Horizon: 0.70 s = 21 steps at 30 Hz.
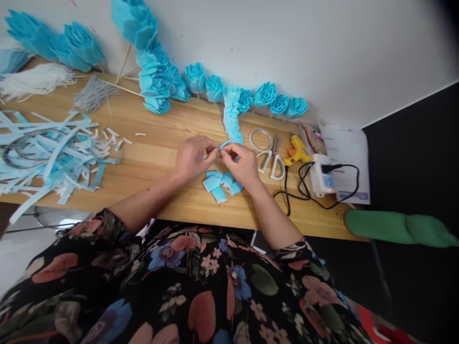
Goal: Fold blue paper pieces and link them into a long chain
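Note:
Between my fingertips is a small blue petal piece [225, 144], gripped from both sides. My left hand [195, 155] pinches its left end, and my right hand [241, 161] pinches the right one. Just below, several flat blue petal pieces [218, 185] lie on the wooden table, partly under my right hand. A row of ruffled blue pieces [232, 114] runs back from my fingers toward the wall. To the right of my right hand lie white-handled scissors [271, 160] and a roll of tape [261, 139].
A yellow glue gun [297, 150] lies right, its black cord looping by a white power strip [322, 176]. Finished blue flowers [265, 94] line the wall. Paper strips [53, 153] heap at left, near white stems [39, 81]. A green wrapped object [394, 227] juts from the right edge.

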Tool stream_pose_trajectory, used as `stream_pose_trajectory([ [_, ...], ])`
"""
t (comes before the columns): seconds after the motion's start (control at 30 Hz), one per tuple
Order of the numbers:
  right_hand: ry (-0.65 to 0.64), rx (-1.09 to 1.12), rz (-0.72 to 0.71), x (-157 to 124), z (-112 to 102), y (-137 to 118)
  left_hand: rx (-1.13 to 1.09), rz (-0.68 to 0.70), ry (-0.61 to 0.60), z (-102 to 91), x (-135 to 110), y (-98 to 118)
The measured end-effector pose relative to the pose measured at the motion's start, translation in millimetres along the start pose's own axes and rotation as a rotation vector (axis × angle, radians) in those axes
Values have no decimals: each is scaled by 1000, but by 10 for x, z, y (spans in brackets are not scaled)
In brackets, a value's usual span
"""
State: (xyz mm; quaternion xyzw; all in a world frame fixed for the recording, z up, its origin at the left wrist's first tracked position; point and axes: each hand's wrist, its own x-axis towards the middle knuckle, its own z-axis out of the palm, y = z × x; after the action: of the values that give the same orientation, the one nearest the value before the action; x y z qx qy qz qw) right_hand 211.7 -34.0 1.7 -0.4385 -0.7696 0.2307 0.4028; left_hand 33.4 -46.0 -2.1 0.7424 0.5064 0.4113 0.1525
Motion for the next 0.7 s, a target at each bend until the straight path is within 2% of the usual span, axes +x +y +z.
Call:
stream_pose_trajectory([
  [0.27,13,21,7,1,3,-9,-69,-1,-8,-19,0,12],
  [0.37,9,72,45,8,-11,-29,-107,-76,-5,-23,33,17],
  [0.43,5,106,109,16,-24,-33,-143,-145,29,-91,83,-6],
  [0.53,19,169,184,31,-39,-19,-143,-212,160,-389,154,-124],
  [0.6,16,214,204,40,-43,-8,-77,-226,253,-712,143,-274],
  [0.7,2,265,230,50,-44,-10,94,-255,284,-1225,1,-582],
])
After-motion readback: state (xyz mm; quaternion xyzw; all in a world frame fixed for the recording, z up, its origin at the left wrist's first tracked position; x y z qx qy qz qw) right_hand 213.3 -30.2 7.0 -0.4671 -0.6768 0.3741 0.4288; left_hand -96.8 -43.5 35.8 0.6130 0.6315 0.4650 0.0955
